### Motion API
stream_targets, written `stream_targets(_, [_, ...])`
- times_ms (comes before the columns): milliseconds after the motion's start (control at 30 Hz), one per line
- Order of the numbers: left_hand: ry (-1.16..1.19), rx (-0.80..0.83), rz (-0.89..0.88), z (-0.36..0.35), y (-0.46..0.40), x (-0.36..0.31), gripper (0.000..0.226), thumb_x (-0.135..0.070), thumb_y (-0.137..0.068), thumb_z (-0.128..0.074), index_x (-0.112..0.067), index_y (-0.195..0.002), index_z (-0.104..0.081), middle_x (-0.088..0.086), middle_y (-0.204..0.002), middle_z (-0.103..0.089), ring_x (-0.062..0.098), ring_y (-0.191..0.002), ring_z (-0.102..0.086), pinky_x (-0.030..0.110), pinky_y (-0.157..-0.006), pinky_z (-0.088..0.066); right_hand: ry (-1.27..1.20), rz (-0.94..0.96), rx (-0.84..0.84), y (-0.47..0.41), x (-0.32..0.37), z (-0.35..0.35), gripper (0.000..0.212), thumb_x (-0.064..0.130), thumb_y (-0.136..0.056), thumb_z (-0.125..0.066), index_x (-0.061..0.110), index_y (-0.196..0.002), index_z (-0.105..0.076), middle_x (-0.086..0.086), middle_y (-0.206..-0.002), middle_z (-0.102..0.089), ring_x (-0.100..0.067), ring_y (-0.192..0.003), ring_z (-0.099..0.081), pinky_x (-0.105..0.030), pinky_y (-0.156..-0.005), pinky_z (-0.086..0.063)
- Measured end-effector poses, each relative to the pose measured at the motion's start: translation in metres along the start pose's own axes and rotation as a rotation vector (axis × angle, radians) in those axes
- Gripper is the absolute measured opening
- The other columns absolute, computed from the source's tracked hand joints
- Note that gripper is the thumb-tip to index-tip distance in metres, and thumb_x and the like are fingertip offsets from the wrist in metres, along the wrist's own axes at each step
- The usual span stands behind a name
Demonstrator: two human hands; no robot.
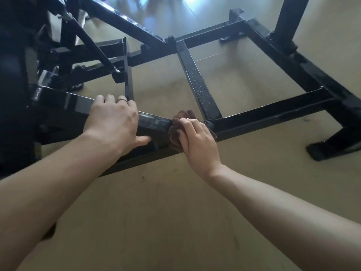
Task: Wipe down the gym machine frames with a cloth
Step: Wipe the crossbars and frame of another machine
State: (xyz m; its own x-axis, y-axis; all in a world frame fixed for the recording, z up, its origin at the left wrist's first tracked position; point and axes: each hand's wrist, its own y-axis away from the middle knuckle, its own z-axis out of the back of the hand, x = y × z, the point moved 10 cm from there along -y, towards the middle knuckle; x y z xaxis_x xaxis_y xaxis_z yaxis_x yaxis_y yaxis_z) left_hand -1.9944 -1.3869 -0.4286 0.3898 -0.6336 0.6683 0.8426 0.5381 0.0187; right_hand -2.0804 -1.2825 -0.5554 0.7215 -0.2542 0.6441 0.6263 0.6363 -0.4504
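Observation:
A black steel gym machine frame (273, 108) spreads low over the floor, its near beam (154, 124) running across the middle of the view. My left hand (113, 122) grips this beam from above, fingers over the far edge and thumb on the near face. Just to its right, my right hand (197, 137) holds a bunched brown cloth (182, 116) against the same beam, next to a bolt joint. Most of the cloth is hidden under that hand.
A cross bar (197, 83) with water droplets runs away from the joint. An upright post (289, 20) rises at the far right, and a black foot (332, 147) sits on the beige floor (175, 212). Dark machine parts (17, 55) crowd the left side.

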Motion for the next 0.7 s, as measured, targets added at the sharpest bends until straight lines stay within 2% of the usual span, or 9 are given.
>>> stream_targets(133, [0.051,0.004,-0.134,0.002,-0.007,-0.008,0.083,-0.088,-0.078,-0.047,-0.014,-0.116,-0.052,0.007,-0.113,-0.061,0.027,-0.102,-0.061,0.038,-0.085,-0.050,0.066,-0.113,0.023,-0.031,-0.005,0.001,0.045,0.036,-0.106,-0.033,0.007,-0.122,-0.063,-0.016,-0.107,-0.064,-0.038,-0.097,-0.059,-0.048,-0.087,-0.049])
stream_targets(200, [0.133,0.026,-0.239,-0.003,-0.015,-0.031,0.078,-0.084,-0.080,-0.051,-0.015,-0.116,-0.051,0.007,-0.111,-0.059,0.026,-0.101,-0.061,0.037,-0.083,-0.050,-0.033,-0.235,0.005,-0.052,-0.016,0.006,0.034,0.030,-0.108,-0.041,0.007,-0.121,-0.062,-0.018,-0.107,-0.065,-0.038,-0.098,-0.061,-0.050,-0.088,-0.051])
stream_targets(267, [0.188,0.051,-0.245,-0.009,-0.025,-0.049,0.075,-0.085,-0.080,-0.049,-0.018,-0.113,-0.052,0.004,-0.109,-0.060,0.025,-0.100,-0.062,0.038,-0.079,-0.046,-0.161,-0.312,-0.092,-0.060,-0.027,0.027,0.026,0.026,-0.108,-0.047,0.007,-0.119,-0.062,-0.015,-0.106,-0.066,-0.034,-0.097,-0.063,-0.046,-0.088,-0.052])
stream_targets(333, [0.132,0.040,-0.224,-0.016,-0.031,-0.060,0.073,-0.086,-0.079,-0.049,-0.020,-0.112,-0.052,0.001,-0.108,-0.061,0.024,-0.099,-0.063,0.037,-0.075,-0.041,-0.205,-0.293,-0.213,-0.059,-0.035,0.059,0.024,0.024,-0.107,-0.048,0.010,-0.120,-0.063,-0.011,-0.106,-0.065,-0.029,-0.095,-0.062,-0.039,-0.086,-0.050])
stream_targets(400, [0.058,-0.003,-0.219,-0.020,-0.034,-0.066,0.073,-0.086,-0.078,-0.051,-0.021,-0.110,-0.053,0.000,-0.107,-0.061,0.021,-0.099,-0.063,0.035,-0.072,-0.038,-0.109,-0.247,-0.238,-0.055,-0.042,0.080,0.027,0.027,-0.106,-0.047,0.014,-0.123,-0.063,-0.008,-0.109,-0.064,-0.027,-0.098,-0.060,-0.037,-0.085,-0.048])
stream_targets(467, [0.042,-0.035,-0.216,-0.021,-0.035,-0.066,0.073,-0.087,-0.077,-0.050,-0.021,-0.108,-0.052,-0.001,-0.105,-0.061,0.020,-0.097,-0.063,0.034,-0.070,-0.038,0.035,-0.208,-0.114,-0.047,-0.051,0.069,0.034,0.037,-0.104,-0.042,0.018,-0.122,-0.065,-0.008,-0.111,-0.064,-0.030,-0.102,-0.058,-0.041,-0.088,-0.047])
stream_targets(567, [0.043,-0.069,-0.210,-0.022,-0.037,-0.067,0.069,-0.087,-0.077,-0.051,-0.022,-0.102,-0.047,-0.001,-0.104,-0.060,0.020,-0.096,-0.062,0.033,-0.070,-0.036,0.245,-0.077,0.141,-0.019,-0.053,0.018,0.044,0.050,-0.101,-0.036,0.026,-0.120,-0.067,-0.002,-0.120,-0.063,-0.031,-0.118,-0.052,-0.044,-0.103,-0.038])
stream_targets(633, [0.041,-0.097,-0.220,-0.022,-0.036,-0.068,0.067,-0.085,-0.079,-0.051,-0.022,-0.098,-0.042,-0.001,-0.106,-0.060,0.020,-0.096,-0.061,0.033,-0.070,-0.033,0.292,-0.044,0.147,-0.016,-0.056,0.007,0.040,0.050,-0.102,-0.038,0.027,-0.120,-0.066,0.000,-0.122,-0.060,-0.030,-0.122,-0.048,-0.043,-0.105,-0.034])
stream_targets(700, [0.053,-0.108,-0.225,-0.021,-0.035,-0.068,0.066,-0.084,-0.080,-0.051,-0.021,-0.101,-0.045,0.000,-0.108,-0.061,0.020,-0.097,-0.061,0.034,-0.071,-0.033,0.328,-0.029,0.143,-0.027,-0.058,0.008,0.040,0.051,-0.103,-0.037,0.027,-0.115,-0.066,0.001,-0.116,-0.061,-0.028,-0.117,-0.049,-0.041,-0.099,-0.036])
